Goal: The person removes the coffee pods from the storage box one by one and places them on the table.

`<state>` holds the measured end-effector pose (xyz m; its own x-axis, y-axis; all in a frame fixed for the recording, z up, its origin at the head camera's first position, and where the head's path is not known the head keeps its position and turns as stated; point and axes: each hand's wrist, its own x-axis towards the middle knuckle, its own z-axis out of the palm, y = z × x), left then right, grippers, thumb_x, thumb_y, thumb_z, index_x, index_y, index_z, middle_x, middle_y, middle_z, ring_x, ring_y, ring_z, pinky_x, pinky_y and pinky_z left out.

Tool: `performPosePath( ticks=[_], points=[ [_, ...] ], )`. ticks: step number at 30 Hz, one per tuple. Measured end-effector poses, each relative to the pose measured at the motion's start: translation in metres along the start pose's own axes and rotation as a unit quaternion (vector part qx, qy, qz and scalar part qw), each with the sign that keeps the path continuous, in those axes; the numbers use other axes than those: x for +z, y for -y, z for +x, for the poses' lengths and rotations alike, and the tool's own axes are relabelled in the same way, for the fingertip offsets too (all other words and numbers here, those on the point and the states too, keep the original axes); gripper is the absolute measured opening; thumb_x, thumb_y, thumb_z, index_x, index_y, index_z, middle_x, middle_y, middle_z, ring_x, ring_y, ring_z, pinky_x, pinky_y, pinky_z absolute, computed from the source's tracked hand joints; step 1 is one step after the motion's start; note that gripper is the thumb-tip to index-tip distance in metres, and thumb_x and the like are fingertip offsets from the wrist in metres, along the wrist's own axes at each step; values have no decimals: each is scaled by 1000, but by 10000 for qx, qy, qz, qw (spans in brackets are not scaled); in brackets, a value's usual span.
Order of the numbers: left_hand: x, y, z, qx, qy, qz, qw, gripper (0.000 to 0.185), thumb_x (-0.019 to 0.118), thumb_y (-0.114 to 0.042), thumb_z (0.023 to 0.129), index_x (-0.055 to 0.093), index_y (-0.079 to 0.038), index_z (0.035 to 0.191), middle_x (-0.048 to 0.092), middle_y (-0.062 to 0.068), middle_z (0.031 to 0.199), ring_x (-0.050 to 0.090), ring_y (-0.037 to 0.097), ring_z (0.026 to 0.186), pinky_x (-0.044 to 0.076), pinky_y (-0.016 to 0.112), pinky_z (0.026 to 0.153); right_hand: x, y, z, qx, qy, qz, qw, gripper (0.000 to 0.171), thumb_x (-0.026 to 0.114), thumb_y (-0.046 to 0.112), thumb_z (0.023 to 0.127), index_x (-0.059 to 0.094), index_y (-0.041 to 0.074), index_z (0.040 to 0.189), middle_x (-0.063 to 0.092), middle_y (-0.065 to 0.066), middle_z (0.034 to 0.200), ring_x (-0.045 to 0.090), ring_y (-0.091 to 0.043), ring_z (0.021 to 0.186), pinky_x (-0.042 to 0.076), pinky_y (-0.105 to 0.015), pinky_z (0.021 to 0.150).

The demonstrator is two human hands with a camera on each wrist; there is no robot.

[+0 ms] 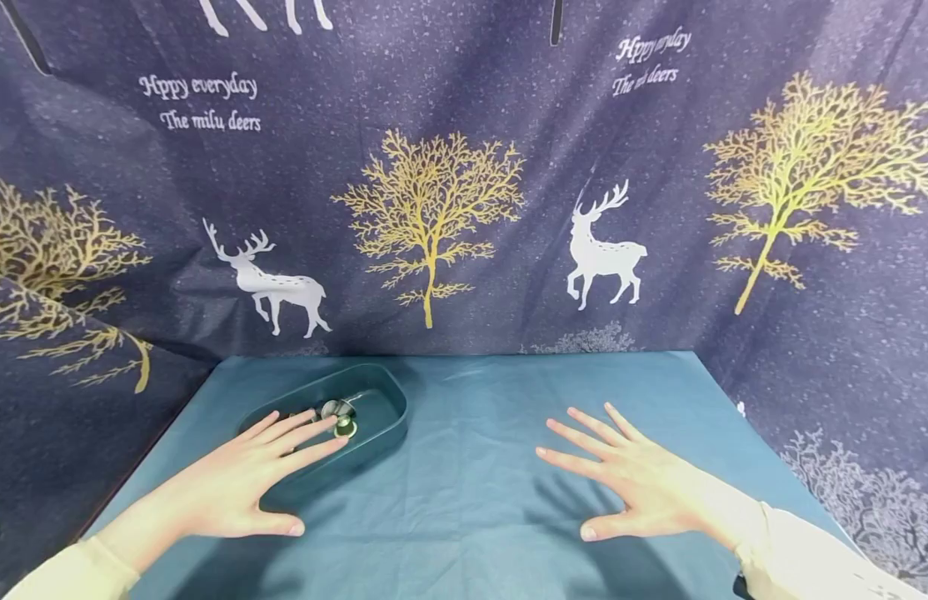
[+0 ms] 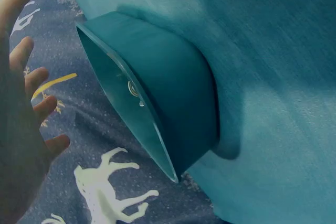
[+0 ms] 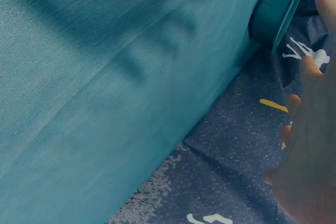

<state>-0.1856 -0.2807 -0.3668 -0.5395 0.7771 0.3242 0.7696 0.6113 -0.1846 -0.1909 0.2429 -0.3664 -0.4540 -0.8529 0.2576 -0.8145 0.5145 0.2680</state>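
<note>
Teal cloth covers the table (image 1: 494, 500), where a person's two bare hands hover palms down, fingers straight and spread, gripping nothing. Left hand (image 1: 239, 487) hangs w/ fingertips over the near rim of a dark teal oval plastic tray (image 1: 385, 400); right hand (image 1: 632, 479) sits well apart, over bare cloth at centre-right. Inside the tray, just beyond the left fingertips, lies a small cluster of metal bits (image 1: 338, 412): a silvery disc and a greenish-gold ring-shaped piece show, others partly hidden behind the fingers, so exact count can't be told. Left wrist view shows the tray's outer wall and something shiny glinting inside it.

Progress, by the look of it: nothing lifted yet, all small pieces in the tray, none on the cloth. Handling appears at its very start.

Count: 2 hands, 1 tray, approx. 2 visible metal pieces. Navy backdrop curtain (image 1: 464, 167) w/ white deer and gold trees behind.
</note>
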Motion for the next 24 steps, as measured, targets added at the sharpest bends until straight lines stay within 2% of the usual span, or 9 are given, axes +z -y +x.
performPosePath(
  ticks=[5, 13, 20, 24],
  points=[
    [2, 1, -5, -82, -51, 46, 9999, 95, 70, -71, 73, 40, -29, 153, 41, -3, 156, 12, 7, 153, -15, 20, 120, 0, 2, -1, 69, -21, -4, 10000, 88, 57, 74, 83, 33, 30, 155, 28, -2, 163, 14, -24, 155, -23, -38, 121],
    [3, 1, -10, -257, 79, 100, 9996, 91, 71, -67, 76, 37, -32, 153, 36, -5, 159, 22, 12, 151, -16, 17, 118, 1, 3, -1, 157, -25, 106, 9998, 91, 62, 71, 81, 32, 29, 156, 29, -2, 163, 21, -25, 153, -21, -35, 122],
    [3, -4, -9, -467, -83, 62, 9989, 77, 69, -56, 85, 37, -35, 153, 37, -6, 158, 2, -5, 151, -14, 15, 119, 2, 3, -1, 178, -96, 51, 9998, 89, 56, 74, 84, 32, 28, 156, 31, -2, 162, 31, -28, 149, -20, -32, 122],
    [2, -6, -10, -703, -39, -19, 9975, 73, 67, -54, 88, 37, -36, 152, 39, -7, 157, 3, -7, 150, -14, 13, 118, 2, 2, -1, 192, -99, 66, 9997, 89, 56, 74, 84, 32, 28, 156, 31, -1, 162, 33, -29, 147, -19, -32, 122]
  ],
)
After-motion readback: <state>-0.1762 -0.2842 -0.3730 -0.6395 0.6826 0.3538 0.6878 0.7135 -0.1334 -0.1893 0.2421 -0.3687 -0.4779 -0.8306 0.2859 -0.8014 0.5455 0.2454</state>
